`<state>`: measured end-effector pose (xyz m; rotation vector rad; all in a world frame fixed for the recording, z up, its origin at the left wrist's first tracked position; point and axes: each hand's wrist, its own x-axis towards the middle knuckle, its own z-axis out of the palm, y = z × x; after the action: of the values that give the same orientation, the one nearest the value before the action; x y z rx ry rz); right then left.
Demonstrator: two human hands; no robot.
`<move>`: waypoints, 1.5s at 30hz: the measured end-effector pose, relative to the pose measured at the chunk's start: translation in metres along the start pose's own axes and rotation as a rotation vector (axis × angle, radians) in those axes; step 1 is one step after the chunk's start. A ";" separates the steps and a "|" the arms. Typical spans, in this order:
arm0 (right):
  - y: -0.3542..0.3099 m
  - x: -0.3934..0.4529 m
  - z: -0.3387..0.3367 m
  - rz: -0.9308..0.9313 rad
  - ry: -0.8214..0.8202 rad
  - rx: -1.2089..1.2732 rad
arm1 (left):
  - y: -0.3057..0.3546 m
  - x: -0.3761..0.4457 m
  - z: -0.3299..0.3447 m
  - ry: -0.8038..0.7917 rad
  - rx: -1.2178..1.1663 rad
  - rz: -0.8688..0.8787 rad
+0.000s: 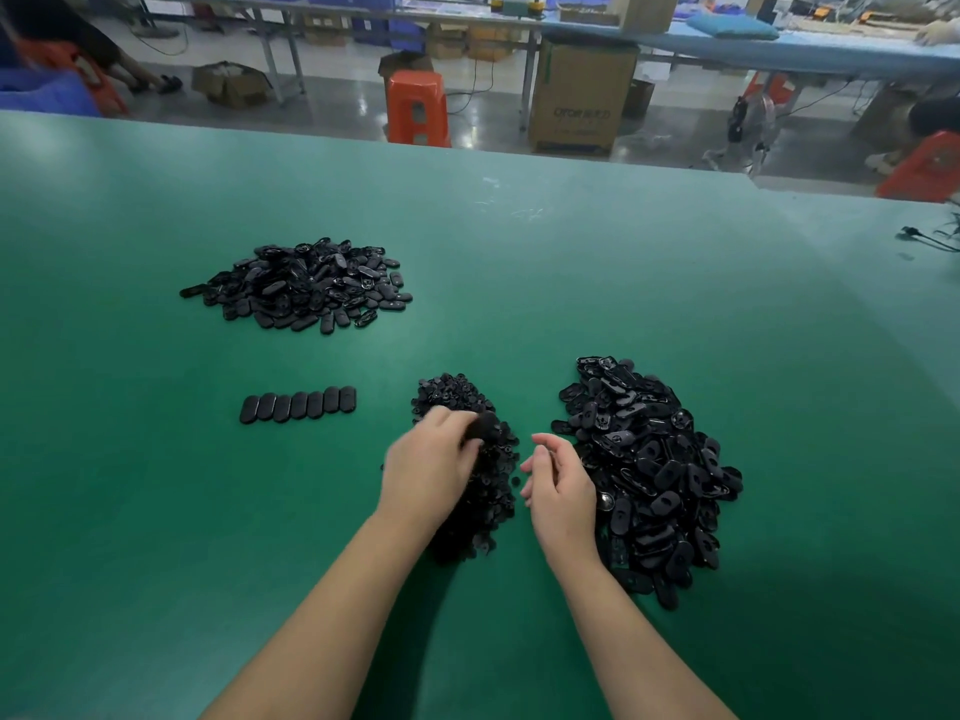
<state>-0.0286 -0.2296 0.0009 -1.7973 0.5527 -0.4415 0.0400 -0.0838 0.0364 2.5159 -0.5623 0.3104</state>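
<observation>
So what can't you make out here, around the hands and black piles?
Head view: the black piece in the left hand is blurred and half covered by fingers, so its shape is unclear.
Head view: the right hand has curled fingers that hide whether it holds anything.
Head view: the middle pile has parts too small to identify; the left hand covers some.

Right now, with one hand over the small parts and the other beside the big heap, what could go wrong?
1. The left hand pinches a black oval piece just above the pile of small parts; if it slips, it may vanish among equally black bits.
2. The right hand sits close beside the heap of oval shells, so a careless sweep could mix shells into that pile.
</observation>
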 end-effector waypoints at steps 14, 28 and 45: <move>-0.001 -0.001 0.001 -0.023 -0.020 -0.064 | -0.201 -0.016 -0.089 0.269 0.074 -0.899; -0.002 -0.002 0.000 -0.041 -0.016 -0.114 | -0.196 -0.008 -0.081 0.201 0.196 -0.646; -0.003 -0.004 0.002 -0.092 -0.108 -0.207 | -0.060 0.039 -0.040 0.060 -0.072 -0.172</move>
<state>-0.0302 -0.2251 0.0027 -2.0383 0.4547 -0.3576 0.0977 -0.0281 0.0551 2.4564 -0.3247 0.2942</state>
